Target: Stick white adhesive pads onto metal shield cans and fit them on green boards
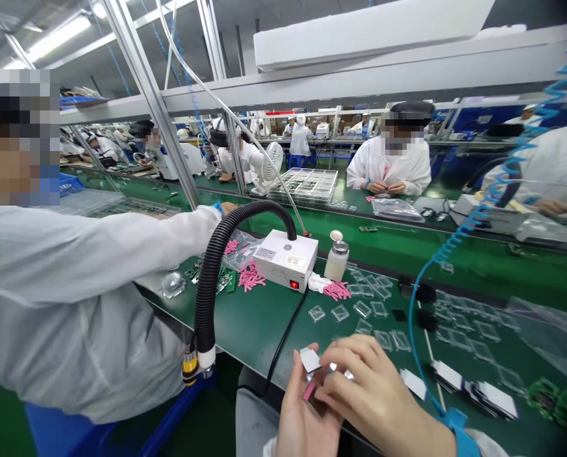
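Observation:
My left hand [302, 416] is closed around a small flat piece with a white rectangular face [309, 360], near the bench's front edge. A pink strip [309, 390] shows at that piece, between my two hands. Over it, my right hand [373, 387] bends its fingers inward, fingertips at the piece; what they pinch is hidden behind them. Clear plastic frames [383, 339] lie in several rows just beyond my hands. White rectangular cards [413, 383] rest beside my right wrist, and dark-edged white panels [490, 397] are stacked farther right.
A white box [288, 259] with a black hose [210, 273] stands mid-bench, beside a dispenser bottle [337, 260] and pink strips [251, 277]. A coiled blue air line [495, 197] hangs at right. A co-worker's sleeve [169, 238] reaches in from the left. Green circuit boards [547, 400] lie far right.

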Motion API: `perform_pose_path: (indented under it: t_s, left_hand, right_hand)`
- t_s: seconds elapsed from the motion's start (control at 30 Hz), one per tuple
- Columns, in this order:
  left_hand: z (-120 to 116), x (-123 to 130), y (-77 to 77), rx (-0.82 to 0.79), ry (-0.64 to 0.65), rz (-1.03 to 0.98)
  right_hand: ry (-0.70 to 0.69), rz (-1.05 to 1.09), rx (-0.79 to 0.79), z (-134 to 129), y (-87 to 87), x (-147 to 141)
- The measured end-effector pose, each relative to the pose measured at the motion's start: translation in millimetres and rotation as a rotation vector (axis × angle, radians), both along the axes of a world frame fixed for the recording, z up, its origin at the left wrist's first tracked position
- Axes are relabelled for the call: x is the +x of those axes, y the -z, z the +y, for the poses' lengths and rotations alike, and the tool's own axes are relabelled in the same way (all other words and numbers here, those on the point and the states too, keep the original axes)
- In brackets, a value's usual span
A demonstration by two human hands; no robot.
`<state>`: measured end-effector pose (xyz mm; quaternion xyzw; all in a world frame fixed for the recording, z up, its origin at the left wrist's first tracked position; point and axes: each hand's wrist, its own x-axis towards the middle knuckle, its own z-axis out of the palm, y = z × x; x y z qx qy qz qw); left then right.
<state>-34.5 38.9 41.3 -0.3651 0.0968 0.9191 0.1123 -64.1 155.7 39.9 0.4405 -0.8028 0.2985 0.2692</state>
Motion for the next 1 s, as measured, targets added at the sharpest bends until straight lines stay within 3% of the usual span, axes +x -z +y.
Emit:
perform_pose_path:
  t_s: [0.4, 0.67, 1.0]
  left_hand:
    - [4, 5, -14.6, 0.139, 0.060, 0.089]
    - [6, 5, -11.6, 0.077, 0.070, 0.022]
    - [6, 4, -9.7, 0.192, 0.098, 0.013]
  right_hand:
    - [-0.088, 0.052, 0.142, 1, -5.3, -3]
    - [-0.071, 0.056, 0.133, 3, -5.0, -4]
    - [-0.071, 0.091, 0.102, 2, -1.4, -2]
